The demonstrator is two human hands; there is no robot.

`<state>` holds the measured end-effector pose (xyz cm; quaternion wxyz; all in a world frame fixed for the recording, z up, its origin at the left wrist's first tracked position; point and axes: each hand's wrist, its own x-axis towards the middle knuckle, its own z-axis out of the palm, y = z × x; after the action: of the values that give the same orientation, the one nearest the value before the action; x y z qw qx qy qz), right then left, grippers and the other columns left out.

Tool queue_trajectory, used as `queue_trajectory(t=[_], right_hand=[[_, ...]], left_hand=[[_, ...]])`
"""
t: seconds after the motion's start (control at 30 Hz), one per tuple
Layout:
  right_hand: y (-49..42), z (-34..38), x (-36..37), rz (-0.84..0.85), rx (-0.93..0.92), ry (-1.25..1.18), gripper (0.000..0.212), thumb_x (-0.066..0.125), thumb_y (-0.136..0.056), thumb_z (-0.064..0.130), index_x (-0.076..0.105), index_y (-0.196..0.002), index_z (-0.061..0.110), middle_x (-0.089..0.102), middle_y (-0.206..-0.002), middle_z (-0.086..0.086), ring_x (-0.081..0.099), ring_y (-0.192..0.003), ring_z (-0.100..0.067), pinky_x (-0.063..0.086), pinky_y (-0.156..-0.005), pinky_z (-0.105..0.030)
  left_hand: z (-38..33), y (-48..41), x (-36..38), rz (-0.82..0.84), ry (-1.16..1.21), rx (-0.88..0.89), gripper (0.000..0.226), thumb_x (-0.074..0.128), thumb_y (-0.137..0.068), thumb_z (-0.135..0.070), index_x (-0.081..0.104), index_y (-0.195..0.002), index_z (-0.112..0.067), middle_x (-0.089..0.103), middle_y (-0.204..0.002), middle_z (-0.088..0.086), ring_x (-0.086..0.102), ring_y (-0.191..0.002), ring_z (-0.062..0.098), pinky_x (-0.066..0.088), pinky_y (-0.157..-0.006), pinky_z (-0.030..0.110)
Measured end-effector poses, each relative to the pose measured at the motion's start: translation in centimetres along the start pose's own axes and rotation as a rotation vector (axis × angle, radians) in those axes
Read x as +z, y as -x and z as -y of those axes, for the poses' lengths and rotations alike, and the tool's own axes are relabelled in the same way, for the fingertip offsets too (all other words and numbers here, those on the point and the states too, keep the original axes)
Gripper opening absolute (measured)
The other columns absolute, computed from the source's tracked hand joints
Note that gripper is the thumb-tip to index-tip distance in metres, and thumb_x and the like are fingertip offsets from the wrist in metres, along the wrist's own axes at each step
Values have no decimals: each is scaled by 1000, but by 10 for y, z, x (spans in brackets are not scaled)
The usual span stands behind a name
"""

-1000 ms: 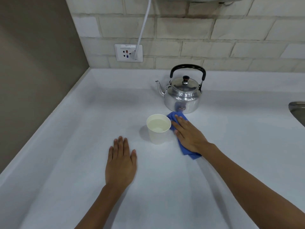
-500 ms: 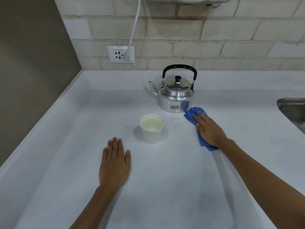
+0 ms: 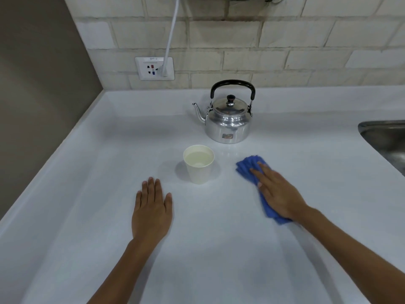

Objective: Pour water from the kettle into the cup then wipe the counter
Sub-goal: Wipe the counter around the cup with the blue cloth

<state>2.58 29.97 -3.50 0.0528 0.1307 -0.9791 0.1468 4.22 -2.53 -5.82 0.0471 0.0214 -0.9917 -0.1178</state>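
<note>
A shiny metal kettle (image 3: 228,123) with a black handle stands upright at the back of the white counter (image 3: 219,249), spout pointing left. In front of it and slightly left is a white paper cup (image 3: 199,167) holding water. My right hand (image 3: 278,191) lies flat, pressing a blue cloth (image 3: 249,164) onto the counter to the right of the cup and in front of the kettle. Part of the cloth is hidden under the palm. My left hand (image 3: 152,210) rests flat and empty on the counter, in front and left of the cup.
A steel sink (image 3: 388,139) cuts into the counter at the right edge. A wall socket (image 3: 154,68) with a white cable (image 3: 173,29) plugged in sits on the tiled back wall. A brown side wall (image 3: 37,95) bounds the counter on the left.
My right hand has slid the blue cloth from beside the cup to the kettle's right front, then back toward me. The left hand, cup and kettle have stayed put.
</note>
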Motion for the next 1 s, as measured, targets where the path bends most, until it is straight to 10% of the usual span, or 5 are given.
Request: queue_trajectory(t=[0.17,0.57,0.7,1.0], right_hand=[[-16,1,7,-10,256,28,47,27,-98,19,19,-144,12,10,-156,-11,8,-144,-23,9,-118,-36],[48,147,47,3,128,-122,52,15,-98,32,-13,-141,23,-22,-148,4,-24,-137,-14,-13,-113,-25],[26,120,20,-38,205,-441,50,23,-98,30,7,-145,21,8,-156,4,3,-144,-12,2,-114,-24],[-25,42,17,12,255,-129,47,19,-99,25,12,-144,12,12,-156,-9,6,-144,-23,8,-118,-37]], left_hand=[[-1,-1,0,-6,-10,-2,57,16,-96,-36,3,-144,-6,4,-156,12,1,-144,23,3,-118,36],[-3,-1,-5,32,-4,-20,56,17,-97,-33,2,-143,-4,3,-156,13,1,-144,25,2,-118,36],[-8,7,-16,59,74,-10,54,19,-98,-30,3,-143,-4,5,-156,12,1,-144,21,-2,-116,31],[-121,52,-24,102,247,291,53,18,-99,-33,4,-144,-8,4,-156,8,0,-144,18,-4,-115,28]])
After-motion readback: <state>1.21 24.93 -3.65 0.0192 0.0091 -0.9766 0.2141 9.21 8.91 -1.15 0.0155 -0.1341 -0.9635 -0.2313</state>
